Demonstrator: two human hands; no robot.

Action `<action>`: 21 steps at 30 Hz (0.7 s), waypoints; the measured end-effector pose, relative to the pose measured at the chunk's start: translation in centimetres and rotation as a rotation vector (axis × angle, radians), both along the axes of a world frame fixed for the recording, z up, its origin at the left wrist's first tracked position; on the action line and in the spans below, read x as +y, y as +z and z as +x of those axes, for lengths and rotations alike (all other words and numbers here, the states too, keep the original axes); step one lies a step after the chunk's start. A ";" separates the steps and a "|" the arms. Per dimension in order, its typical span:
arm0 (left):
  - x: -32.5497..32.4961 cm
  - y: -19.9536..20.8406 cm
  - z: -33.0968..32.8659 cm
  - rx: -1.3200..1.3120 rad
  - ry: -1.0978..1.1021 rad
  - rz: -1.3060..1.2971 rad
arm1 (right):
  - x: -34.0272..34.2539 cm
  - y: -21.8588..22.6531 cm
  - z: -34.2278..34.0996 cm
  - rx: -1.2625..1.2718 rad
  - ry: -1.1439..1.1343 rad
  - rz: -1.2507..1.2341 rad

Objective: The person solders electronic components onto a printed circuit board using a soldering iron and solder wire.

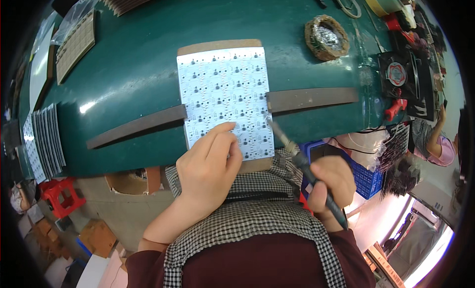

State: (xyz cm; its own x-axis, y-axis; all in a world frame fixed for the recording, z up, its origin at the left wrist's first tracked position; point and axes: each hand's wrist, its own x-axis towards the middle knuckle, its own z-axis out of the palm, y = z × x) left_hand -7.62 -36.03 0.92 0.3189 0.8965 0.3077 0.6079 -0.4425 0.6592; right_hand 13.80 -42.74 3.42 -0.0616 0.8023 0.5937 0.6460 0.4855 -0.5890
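A white printed circuit board panel (pixel 225 95) with rows of small dark parts lies on a brown backing board (pixel 220 44). My left hand (pixel 210 157) rests over its lower left part, fingers curled and index fingertip touching the panel. Whatever those fingers may hold is hidden. In my right hand (pixel 334 181) is a soldering iron (pixel 302 161) with a dark handle, slanting up and left. Its tip is at the panel's right edge, though I cannot tell whether it touches. Flat grey-brown strips lie left (pixel 138 127) and right (pixel 311 99) of the panel, their inner ends against its sides.
A round holder with shiny silvery filling (pixel 326 38) stands at the back right of the green table (pixel 133 65). Stacked panels (pixel 47 139) stand at the left. Beyond the table's right end are a blue crate (pixel 366 176) and another person's arm (pixel 436 134). A red stool (pixel 62 198) is lower left.
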 end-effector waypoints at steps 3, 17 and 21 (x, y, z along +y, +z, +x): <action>-0.2 0.5 0.0 -0.013 0.020 -0.146 | -0.4 0.2 -0.9 0.046 0.075 -0.078; 0.4 -0.7 0.6 -0.035 0.085 -0.008 | 0.6 -0.3 -2.2 0.024 0.071 -0.128; 0.4 -0.9 0.7 -0.012 0.094 0.023 | 0.7 -0.2 -2.3 0.021 0.073 -0.130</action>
